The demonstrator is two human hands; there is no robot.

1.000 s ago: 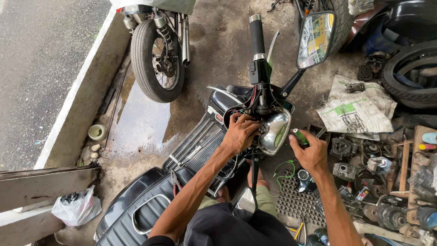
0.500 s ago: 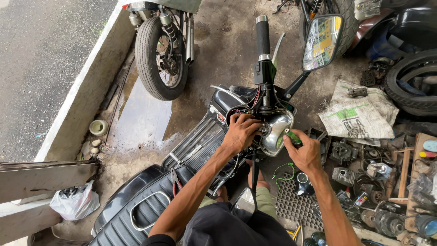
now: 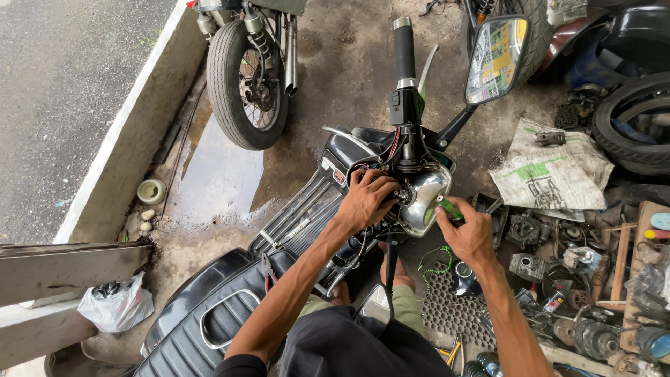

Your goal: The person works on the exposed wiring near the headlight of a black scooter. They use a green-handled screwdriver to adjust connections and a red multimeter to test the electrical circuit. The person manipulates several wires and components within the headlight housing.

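Gripping a green-handled screwdriver (image 3: 450,207), your right hand (image 3: 469,234) is closed around the tool, whose handle pokes out of the fist toward the chrome headlight shell (image 3: 423,199) and touches its right edge. Your left hand (image 3: 364,199) sits on the left of the shell, fingers (image 3: 382,183) curled in among the wires (image 3: 373,162) behind it; you cannot tell from here whether they pinch anything. Above the shell the handlebar (image 3: 403,63) runs away from you, with a black grip and a chrome end, and the mirror (image 3: 497,50) stands up and to the right of it on a dark stalk. Below and left of the shell lies the black seat (image 3: 209,324), with pliers (image 3: 267,267) resting on its near end. A coiled green wire (image 3: 434,262) hangs just below the shell, over a metal grate on the floor. Right of the shell, a printed sack (image 3: 551,171) lies spread on the floor, with engine parts (image 3: 551,237) scattered below it. Well up and left of the shell stands another motorcycle's wheel (image 3: 248,73), beside a puddle (image 3: 216,174).
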